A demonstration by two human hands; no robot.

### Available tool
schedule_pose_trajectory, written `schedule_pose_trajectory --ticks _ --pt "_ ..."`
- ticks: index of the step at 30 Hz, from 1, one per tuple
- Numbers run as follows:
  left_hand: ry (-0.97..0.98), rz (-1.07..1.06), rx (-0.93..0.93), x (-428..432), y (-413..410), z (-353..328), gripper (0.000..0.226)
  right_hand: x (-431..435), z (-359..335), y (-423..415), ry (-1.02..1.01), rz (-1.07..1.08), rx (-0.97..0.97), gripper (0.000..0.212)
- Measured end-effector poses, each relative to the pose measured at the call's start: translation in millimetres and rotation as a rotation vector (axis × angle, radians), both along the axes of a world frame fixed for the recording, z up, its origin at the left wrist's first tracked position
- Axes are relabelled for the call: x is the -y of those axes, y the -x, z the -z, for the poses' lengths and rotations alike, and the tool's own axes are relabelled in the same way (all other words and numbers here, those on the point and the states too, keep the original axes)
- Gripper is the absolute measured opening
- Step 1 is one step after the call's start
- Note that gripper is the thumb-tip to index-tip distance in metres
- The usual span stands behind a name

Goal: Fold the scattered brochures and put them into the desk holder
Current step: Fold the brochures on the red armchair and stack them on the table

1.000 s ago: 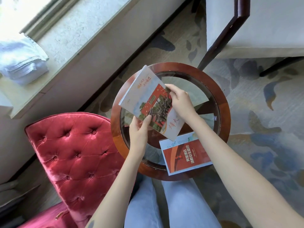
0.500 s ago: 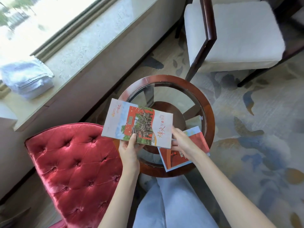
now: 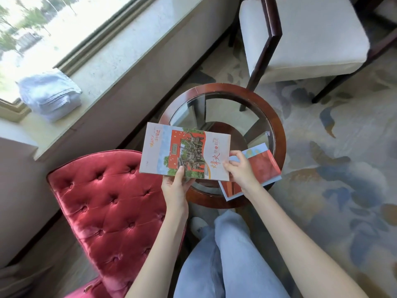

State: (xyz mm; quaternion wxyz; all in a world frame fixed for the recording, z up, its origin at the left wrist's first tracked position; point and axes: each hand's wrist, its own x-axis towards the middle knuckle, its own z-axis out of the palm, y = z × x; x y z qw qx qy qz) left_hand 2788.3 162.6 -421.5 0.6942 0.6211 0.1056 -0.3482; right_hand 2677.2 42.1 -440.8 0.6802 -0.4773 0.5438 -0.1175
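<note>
Now the brochure, pinched by left hand and right hand, has turned flat over the table for folding.

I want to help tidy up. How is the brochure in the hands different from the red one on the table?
The picture brochure is held by the left hand and right hand; the red brochure lies on the table. The picture brochure has a pale cover with trees; the red brochure is mostly red. Both are flat rectangles.
</note>
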Motion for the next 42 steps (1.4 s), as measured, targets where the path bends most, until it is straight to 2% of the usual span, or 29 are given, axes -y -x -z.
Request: schedule_pose_trajectory --ticks 4,8,10,12,13,15,17,20,22,26,28,31,33,36,38,42 --pt "-0.040 0.074 0.034 -3 14 8 0.016 2 1 21 0.049 0.096 0.010 0.022" --pt "-0.038 -0.004 -0.001 1 21 21 0.030 25 6 58 0.075 0.190 -0.023 0.024" --pt "-0.089 -0.100 -0.070 5 19 32 0.029 43 11 85 0.084 0.240 -0.051 0.029" --pt "-0.231 -0.084 -0.050 11 22 47 0.032 64 17 112 0.096 0.296 -0.094 0.036" --pt "-0.352 0.023 0.044 15 27 54 0.033 74 20 124 0.105 0.316 -0.124 0.037" --pt "-0.574 0.366 0.337 25 41 70 0.034 93 26 146 0.120 0.359 -0.154 0.037" --pt "-0.655 0.691 0.598 40 55 84 0.040 110 32 164 0.118 0.401 -0.172 0.038" --pt "-0.738 1.061 0.881 63 72 101 0.060 128 38 181 0.103 0.427 -0.174 0.037" --pt "-0.833 1.213 1.011 75 79 111 0.071 135 44 187 0.091 0.416 -0.176 0.038" --pt "-0.933 1.351 1.087 81 88 125 0.078 147 55 193 0.052 0.369 -0.155 0.038" --pt "-0.928 1.335 1.089 80 91 128 0.075 151 59 195 0.029 0.325 -0.151 0.035" --pt "-0.826 1.088 1.047 74 90 126 0.051 155 66 193 0.025 0.231 -0.144 0.036" --pt "-0.802 0.848 0.853 67 90 124 0.041 153 73 188 0.035 0.129 -0.145 0.040" --pt "-0.895 0.502 0.422 57 95 121 0.042 145 85 174 0.042 -0.029 -0.140 0.038" --pt "-0.918 0.433 0.333 54 100 120 0.041 137 93 165 0.030 -0.101 -0.156 0.038" --pt "-0.814 0.427 0.302 55 110 120 0.028 127 107 152 0.062 -0.191 -0.208 0.038"
